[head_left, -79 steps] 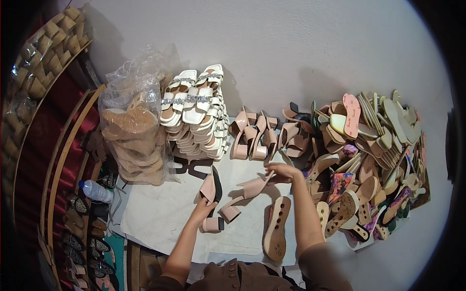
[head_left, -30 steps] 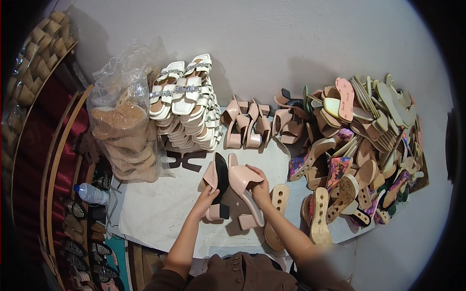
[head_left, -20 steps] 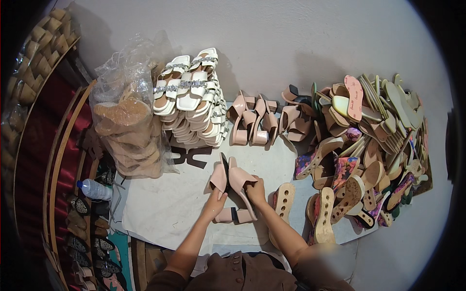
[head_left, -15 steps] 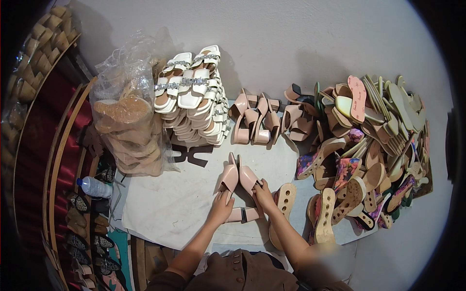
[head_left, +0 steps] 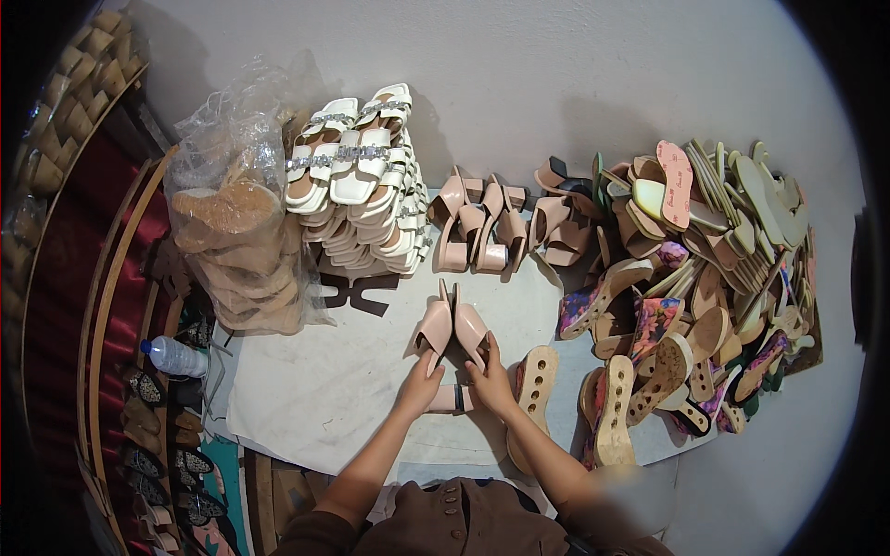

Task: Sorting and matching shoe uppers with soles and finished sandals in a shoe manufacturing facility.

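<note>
A pair of pale pink leather mules is in front of me, side by side with toes pointing away and inner edges close together. My left hand (head_left: 422, 385) is closed on the back part of the left pink mule (head_left: 434, 326). The back part of the right pink mule (head_left: 471, 326) is in my right hand (head_left: 490, 380), fingers wrapped along its outer side. Between my wrists pink block heels (head_left: 445, 398) with dark ends show; whether they belong to the held pair I cannot tell. Just right of my right forearm lies a tan sole with holes (head_left: 537, 382).
White sandals (head_left: 357, 199) are stacked at the back left, beside a clear plastic bag of tan soles (head_left: 236, 264). Pink heeled mules (head_left: 477, 227) stand at the back. A heap of soles and floral wedges (head_left: 705, 250) fills the right. A water bottle (head_left: 176, 357) is at the left.
Both mules have moved slightly away from me and closer together. My right hand has shifted left and inward, covering more of the heels between my wrists.
</note>
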{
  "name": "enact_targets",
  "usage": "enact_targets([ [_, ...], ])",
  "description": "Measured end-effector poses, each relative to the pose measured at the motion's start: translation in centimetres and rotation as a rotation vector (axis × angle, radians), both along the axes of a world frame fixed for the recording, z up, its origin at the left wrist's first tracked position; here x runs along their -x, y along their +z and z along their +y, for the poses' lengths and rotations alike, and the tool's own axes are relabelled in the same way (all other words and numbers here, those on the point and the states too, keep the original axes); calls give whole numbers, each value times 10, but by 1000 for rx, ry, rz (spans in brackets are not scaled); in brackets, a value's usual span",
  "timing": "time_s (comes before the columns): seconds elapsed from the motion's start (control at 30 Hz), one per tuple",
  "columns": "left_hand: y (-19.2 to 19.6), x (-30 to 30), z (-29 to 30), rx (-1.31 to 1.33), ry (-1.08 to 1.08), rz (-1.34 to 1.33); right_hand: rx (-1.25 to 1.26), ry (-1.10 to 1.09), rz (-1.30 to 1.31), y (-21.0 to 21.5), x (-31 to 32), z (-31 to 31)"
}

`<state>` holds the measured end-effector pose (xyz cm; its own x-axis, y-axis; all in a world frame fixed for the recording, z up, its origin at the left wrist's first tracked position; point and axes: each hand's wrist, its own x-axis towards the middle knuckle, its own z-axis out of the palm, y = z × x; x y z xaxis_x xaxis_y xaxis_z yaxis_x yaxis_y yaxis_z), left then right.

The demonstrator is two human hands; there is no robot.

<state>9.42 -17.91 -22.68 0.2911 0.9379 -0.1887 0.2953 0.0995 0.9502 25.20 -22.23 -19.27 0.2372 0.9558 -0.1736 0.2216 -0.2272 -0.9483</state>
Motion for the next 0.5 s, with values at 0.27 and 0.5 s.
enact_targets([
  [0.27, 35, 13, 8, 267, 15, -246, -55, 14, 178, -7, -18, -2],
  [0.5, 12, -10, -8, 63, 24, -78, 31, 31, 211, -13, -7, -7],
])
